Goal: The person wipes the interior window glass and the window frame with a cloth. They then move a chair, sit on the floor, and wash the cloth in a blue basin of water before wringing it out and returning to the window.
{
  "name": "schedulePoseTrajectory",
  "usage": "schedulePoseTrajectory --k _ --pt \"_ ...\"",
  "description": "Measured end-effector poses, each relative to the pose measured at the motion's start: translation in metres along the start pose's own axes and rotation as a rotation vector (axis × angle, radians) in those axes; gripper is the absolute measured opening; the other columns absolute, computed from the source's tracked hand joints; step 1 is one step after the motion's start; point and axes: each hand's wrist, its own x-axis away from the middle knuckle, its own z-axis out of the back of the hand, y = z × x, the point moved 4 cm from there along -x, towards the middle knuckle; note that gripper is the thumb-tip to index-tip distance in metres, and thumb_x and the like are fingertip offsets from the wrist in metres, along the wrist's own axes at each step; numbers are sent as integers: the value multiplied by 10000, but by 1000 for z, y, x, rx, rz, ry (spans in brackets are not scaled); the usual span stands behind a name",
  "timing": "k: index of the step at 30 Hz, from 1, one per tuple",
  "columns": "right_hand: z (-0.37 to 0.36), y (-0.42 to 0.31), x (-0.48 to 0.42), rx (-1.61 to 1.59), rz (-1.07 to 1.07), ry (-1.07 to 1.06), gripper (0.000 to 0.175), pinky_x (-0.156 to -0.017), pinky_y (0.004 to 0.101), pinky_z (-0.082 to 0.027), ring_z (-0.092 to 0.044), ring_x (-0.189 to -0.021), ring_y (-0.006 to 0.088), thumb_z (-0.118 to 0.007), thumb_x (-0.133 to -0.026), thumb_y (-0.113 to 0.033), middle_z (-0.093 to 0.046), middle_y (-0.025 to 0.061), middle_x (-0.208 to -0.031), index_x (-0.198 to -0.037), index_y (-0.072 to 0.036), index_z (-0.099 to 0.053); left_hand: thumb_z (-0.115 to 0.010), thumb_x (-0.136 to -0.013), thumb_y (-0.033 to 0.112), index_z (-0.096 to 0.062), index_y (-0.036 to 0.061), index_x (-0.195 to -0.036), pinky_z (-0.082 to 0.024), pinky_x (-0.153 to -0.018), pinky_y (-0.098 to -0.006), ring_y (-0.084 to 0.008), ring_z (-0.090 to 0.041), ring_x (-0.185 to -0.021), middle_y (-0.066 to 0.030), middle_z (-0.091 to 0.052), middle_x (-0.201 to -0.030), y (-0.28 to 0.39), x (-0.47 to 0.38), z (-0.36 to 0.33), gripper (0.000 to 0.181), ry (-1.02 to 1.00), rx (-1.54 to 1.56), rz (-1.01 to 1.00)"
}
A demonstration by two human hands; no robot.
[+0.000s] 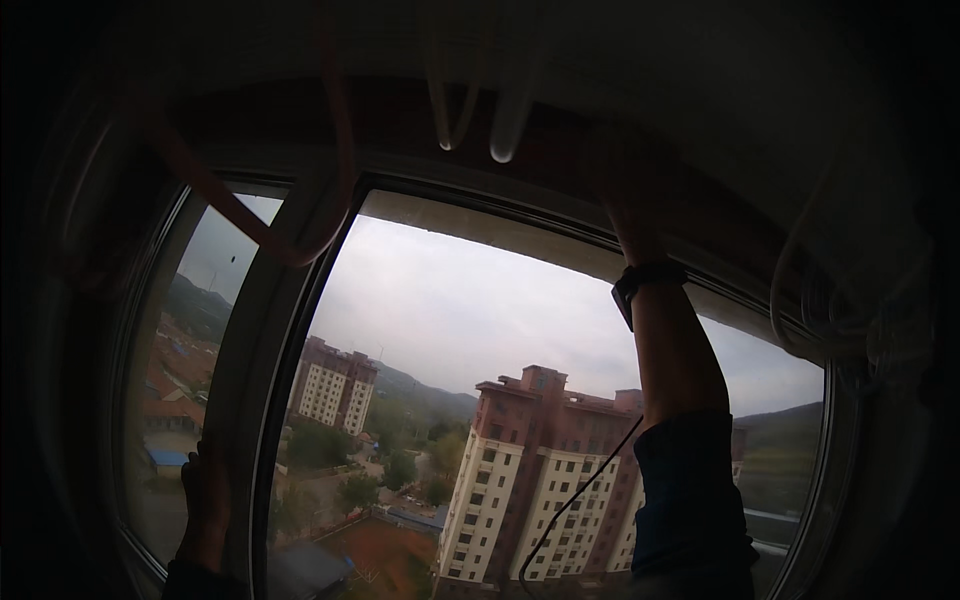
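Observation:
My right hand point(611, 169) reaches up to the dark area above the window, its wrist wearing a black watch; the fingers are lost in shadow, so whether they hold anything does not show. Low on the left, my left hand point(206, 480) rests against the vertical window frame post point(247, 375), dim and partly merged with it. Between both arms spans a large window pane point(450, 300). A thin black cable point(559, 514) hangs beside the right forearm.
Pinkish plastic hanger loops point(300, 255) hang at the upper left, and pale hanging loops point(446, 139) at the top centre. More hangers point(780, 300) are at the right. Outside stand tall apartment buildings point(547, 465), with hills behind.

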Motion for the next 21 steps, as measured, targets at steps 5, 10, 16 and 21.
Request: schedulePoseTrajectory --k 5,10,16,21 --pt "49 -76 -56 -951 -181 -84 490 -1034 425 -426 -469 -1270 249 -498 -997 -372 -473 123 -1373 -1399 -109 -401 -551 -900 56 -459 -26 -1255 -528 -708 -420 -331 -605 -870 -171 -583 -990 -1 -3 -6 376 105 -10 -55" --pt "34 -68 -33 -1602 -301 -137 559 -1057 451 -399 -464 -1276 285 -550 -974 -371 -469 136 -1380 -1417 -74 -385 -574 -895 89 -497 -6 -1204 -527 -695 -407 -318 -608 -871 -177 -588 -1032 -6 -13 -18 332 97 -58 -35" --pt "-46 39 93 -157 79 -31 580 -1156 465 -212 -333 -1397 250 -610 -873 -319 -400 45 -1497 -1418 -208 -449 -589 -899 135 -471 11 -1290 -517 -707 -414 -319 -604 -859 -173 -585 -1054 -5 -15 -23 427 225 -38 -95" --pt "-62 128 151 -798 -477 -250 558 -1082 455 -342 -413 -1326 271 -586 -926 -362 -453 105 -1420 -1400 -112 -431 -568 -909 110 -436 2 -1343 -509 -729 -428 -329 -603 -876 -187 -584 -1094 -5 -10 -25 466 125 -43 -84"
